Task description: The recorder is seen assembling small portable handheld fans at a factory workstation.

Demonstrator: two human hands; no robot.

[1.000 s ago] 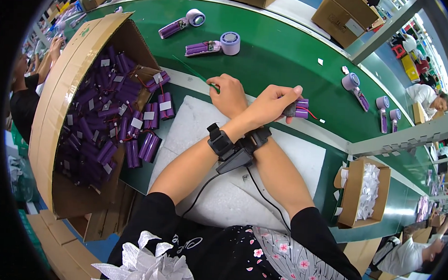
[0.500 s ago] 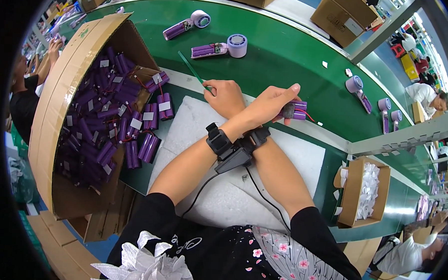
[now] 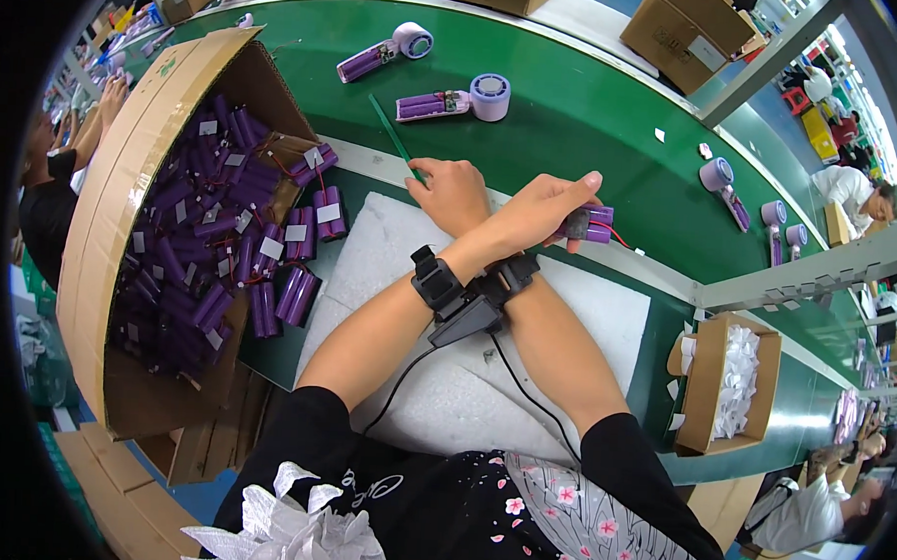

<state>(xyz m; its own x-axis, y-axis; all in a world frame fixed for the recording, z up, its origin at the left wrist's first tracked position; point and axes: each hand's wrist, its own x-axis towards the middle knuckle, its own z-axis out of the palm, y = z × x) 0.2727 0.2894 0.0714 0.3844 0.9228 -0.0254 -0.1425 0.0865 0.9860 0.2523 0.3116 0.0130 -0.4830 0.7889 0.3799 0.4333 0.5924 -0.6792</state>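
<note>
My forearms are crossed, the left over the right. My left hand (image 3: 547,209), at the right of the crossing, is closed around a purple battery pack (image 3: 597,224) with a red wire; a dark grey patch shows on the pack beside my fingers. My right hand (image 3: 454,195), at the left, grips a thin green stick (image 3: 387,125) that points up and left over the green conveyor belt. Below the crossed arms lies a white foam sheet (image 3: 364,266). Black straps with cabled devices circle both wrists.
At left, a tilted cardboard box (image 3: 93,275) holds many purple battery packs (image 3: 200,229). Lilac handheld fans (image 3: 489,99) with handles laid bare lie along the belt (image 3: 576,115). A small box (image 3: 702,386) of white pieces stands right, below a metal frame bar (image 3: 819,271). Other people work nearby.
The fans and small white scraps on the belt have shifted a little to the right. The green stick's far end has swung slightly right. My arms have barely moved.
</note>
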